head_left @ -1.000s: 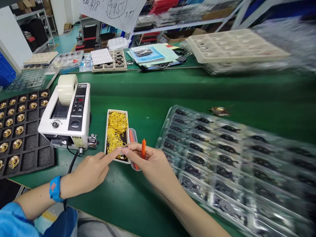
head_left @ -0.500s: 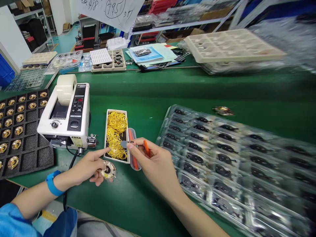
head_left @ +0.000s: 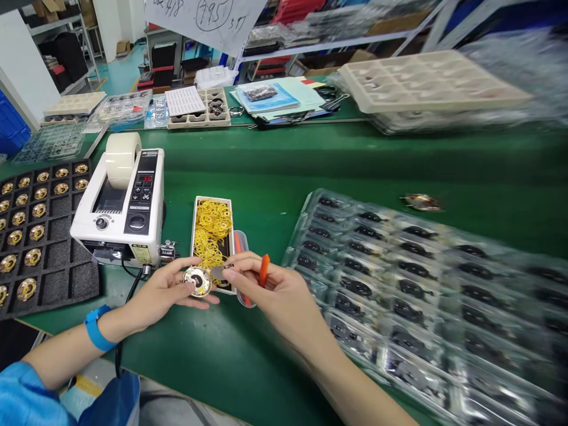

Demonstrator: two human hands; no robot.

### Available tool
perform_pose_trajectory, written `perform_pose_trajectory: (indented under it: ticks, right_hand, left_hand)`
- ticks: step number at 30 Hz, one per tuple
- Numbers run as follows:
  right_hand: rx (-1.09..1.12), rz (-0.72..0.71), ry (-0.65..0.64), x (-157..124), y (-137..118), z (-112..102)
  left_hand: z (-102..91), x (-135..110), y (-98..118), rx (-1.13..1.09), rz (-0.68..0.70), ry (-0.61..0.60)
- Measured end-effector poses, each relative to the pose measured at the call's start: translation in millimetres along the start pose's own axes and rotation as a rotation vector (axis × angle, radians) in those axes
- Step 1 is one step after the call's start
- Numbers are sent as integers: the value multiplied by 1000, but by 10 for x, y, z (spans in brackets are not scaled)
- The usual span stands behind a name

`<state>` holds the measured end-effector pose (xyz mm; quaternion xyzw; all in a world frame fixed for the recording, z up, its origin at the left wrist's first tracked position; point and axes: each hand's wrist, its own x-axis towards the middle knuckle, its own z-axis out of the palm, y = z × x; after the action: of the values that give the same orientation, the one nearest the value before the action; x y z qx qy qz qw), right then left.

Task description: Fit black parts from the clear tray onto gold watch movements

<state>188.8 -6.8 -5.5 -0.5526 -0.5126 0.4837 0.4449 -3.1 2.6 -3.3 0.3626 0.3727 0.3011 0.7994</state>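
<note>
My left hand (head_left: pixel 166 288) pinches a round gold-rimmed watch part (head_left: pixel 197 281) by its edge; it has a pale face and a dark centre. Close beside it, my right hand (head_left: pixel 266 284) grips a small grey disc-like piece (head_left: pixel 217 273) between thumb and fingertips. An orange-handled tool (head_left: pixel 264 270) sticks up between the fingers of the same hand; its far end is hidden. Just behind both hands lies a white box (head_left: pixel 194 231) filled with thin yellow rings (head_left: pixel 213 222). A clear case (head_left: pixel 243 241) with orange inside is partly covered by my right hand.
Left stands a white tape dispenser (head_left: pixel 148 225) with a tape roll, beside a black foam tray (head_left: pixel 57 272) of gold round parts. A clear blister tray (head_left: pixel 306 207) of dark parts fills the right. A loose metallic piece (head_left: pixel 421 202) lies behind it. Beige trays (head_left: pixel 426 83) are at the back.
My left hand has turned and lifted the watch part, and its pointing index finger has drawn back from the yellow rings. My right hand has brought the grey piece closer to it.
</note>
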Motion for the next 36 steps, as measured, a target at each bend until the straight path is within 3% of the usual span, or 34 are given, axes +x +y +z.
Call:
perform_pose_trajectory:
  ticks: [11,25,36]
  right_hand:
    - [-67,-91,-44,-73,-15,120]
    - [-31,-87,31,-72,28,213]
    - [-106,-214,127,-74,87,278]
  left_hand:
    - [2,-14,-94,183,182,-97]
    - [38,-43,-87,259,203,-110]
    - [67,-39,-96,186,213,-102]
